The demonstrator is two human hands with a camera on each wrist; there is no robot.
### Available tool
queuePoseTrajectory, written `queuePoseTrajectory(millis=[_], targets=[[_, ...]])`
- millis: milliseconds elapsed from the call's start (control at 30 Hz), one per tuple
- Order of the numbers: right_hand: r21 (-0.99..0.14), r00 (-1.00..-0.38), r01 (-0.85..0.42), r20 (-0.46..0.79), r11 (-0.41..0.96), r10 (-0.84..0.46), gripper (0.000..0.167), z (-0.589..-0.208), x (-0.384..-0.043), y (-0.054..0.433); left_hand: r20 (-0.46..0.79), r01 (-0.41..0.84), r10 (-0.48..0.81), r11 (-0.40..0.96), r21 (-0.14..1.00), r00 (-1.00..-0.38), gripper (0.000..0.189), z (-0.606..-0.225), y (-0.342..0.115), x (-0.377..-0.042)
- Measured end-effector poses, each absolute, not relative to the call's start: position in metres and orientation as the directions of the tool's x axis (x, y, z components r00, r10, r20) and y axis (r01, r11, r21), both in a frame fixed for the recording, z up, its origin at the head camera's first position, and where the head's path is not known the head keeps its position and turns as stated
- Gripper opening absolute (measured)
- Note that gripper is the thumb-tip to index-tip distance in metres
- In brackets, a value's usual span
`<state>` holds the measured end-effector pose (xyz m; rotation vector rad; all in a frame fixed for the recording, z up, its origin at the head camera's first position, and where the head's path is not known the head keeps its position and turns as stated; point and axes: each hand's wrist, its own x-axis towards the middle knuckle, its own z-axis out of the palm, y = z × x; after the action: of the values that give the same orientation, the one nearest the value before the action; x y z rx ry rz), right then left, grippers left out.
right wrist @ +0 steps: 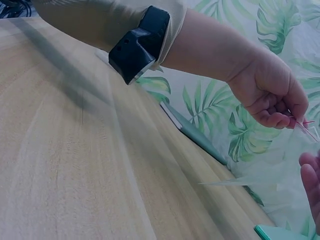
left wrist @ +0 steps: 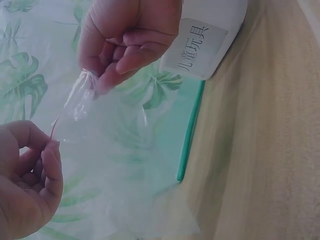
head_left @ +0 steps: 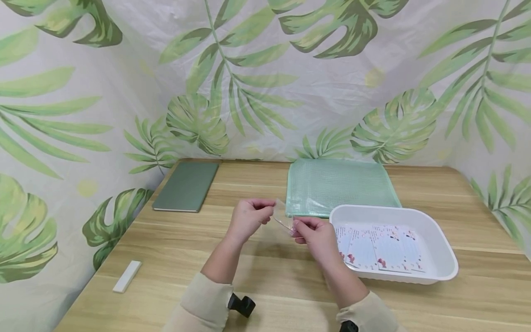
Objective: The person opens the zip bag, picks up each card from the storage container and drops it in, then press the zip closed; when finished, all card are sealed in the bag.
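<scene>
Over the table, in the head view, both hands hold a clear plastic zip bag [head_left: 281, 220] between them. My left hand [head_left: 249, 219] pinches one end of its top edge between thumb and fingers. A thin red line runs along that edge in the left wrist view, where the clear bag [left wrist: 120, 150] hangs down below the fingers. At the other end of the edge my right hand [head_left: 316, 235] pinches the gathered plastic. Only part of the right hand [right wrist: 311, 182] shows at the border of the right wrist view.
A white plastic tub [head_left: 431, 226] with several printed cards [head_left: 394, 249] stands to the right. Behind it lies a green mesh zip pouch [head_left: 340, 184]. A dark green notebook [head_left: 186, 186] is at back left, and a small white block [head_left: 126, 276] at front left of the wooden table [head_left: 166, 263].
</scene>
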<state>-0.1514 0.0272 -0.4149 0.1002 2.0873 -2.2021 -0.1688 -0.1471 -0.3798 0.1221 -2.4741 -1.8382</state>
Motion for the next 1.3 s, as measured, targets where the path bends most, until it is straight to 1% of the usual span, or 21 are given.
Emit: queuePoseTrajectory(millis=[267,400,533,700,733,800,867,933,1000,1067,1167,1233,1300], targets=[[-0.997,-0.997,0.076,-0.076,0.015,-0.006,0.022,-0.413,-0.151,0.031,0.044,0.001,-0.105,0.376,0.927,-0.994,0.020,-0.363,-0.147,-0.160],[-0.998,-0.998,0.061,-0.061,0.007,-0.001,0.020,-0.411,-0.151,0.032,0.048,0.008,-0.093,0.393,0.919,-0.995,0.020,-0.360,-0.146,-0.158],[-0.998,-0.998,0.057,-0.056,-0.026,-0.022,0.019,-0.408,-0.150,0.032,0.079,0.049,-0.058,0.396,0.917,-0.995,0.018,-0.361,-0.141,-0.159],[-0.996,-0.996,0.078,-0.076,-0.047,-0.039,0.016,-0.406,-0.148,0.031,0.160,0.154,0.018,0.396,0.905,-0.987,0.018,-0.370,-0.137,-0.161],[-0.995,-0.995,0.089,-0.087,-0.054,-0.042,0.016,-0.406,-0.148,0.032,0.190,0.189,0.039,0.409,0.893,-0.981,0.021,-0.373,-0.136,-0.161],[-0.991,-0.993,0.114,-0.111,-0.069,-0.047,0.015,-0.407,-0.149,0.032,0.259,0.272,0.090,0.439,0.856,-0.961,0.032,-0.378,-0.137,-0.162],[-0.987,-0.991,0.132,-0.127,-0.091,-0.051,0.016,-0.407,-0.149,0.033,0.321,0.356,0.156,0.486,0.798,-0.934,0.053,-0.385,-0.138,-0.162],[-0.982,-0.989,0.144,-0.138,-0.120,-0.055,0.017,-0.408,-0.150,0.033,0.361,0.425,0.227,0.545,0.723,-0.905,0.078,-0.392,-0.140,-0.162],[-0.977,-0.987,0.153,-0.146,-0.146,-0.061,0.018,-0.409,-0.151,0.032,0.366,0.464,0.288,0.602,0.649,-0.885,0.100,-0.398,-0.141,-0.163],[-0.973,-0.986,0.164,-0.154,-0.164,-0.071,0.018,-0.409,-0.151,0.032,0.360,0.488,0.333,0.653,0.579,-0.872,0.115,-0.404,-0.140,-0.165],[-0.970,-0.982,0.179,-0.166,-0.163,-0.090,0.016,-0.410,-0.151,0.032,0.347,0.499,0.363,0.705,0.504,-0.865,0.124,-0.410,-0.139,-0.166],[-0.971,-0.980,0.184,-0.170,-0.152,-0.102,0.015,-0.411,-0.151,0.032,0.338,0.494,0.366,0.716,0.493,-0.867,0.125,-0.414,-0.138,-0.166],[-0.971,-0.978,0.192,-0.176,-0.142,-0.116,0.015,-0.412,-0.151,0.033,0.316,0.473,0.355,0.716,0.514,-0.880,0.125,-0.417,-0.138,-0.165]])
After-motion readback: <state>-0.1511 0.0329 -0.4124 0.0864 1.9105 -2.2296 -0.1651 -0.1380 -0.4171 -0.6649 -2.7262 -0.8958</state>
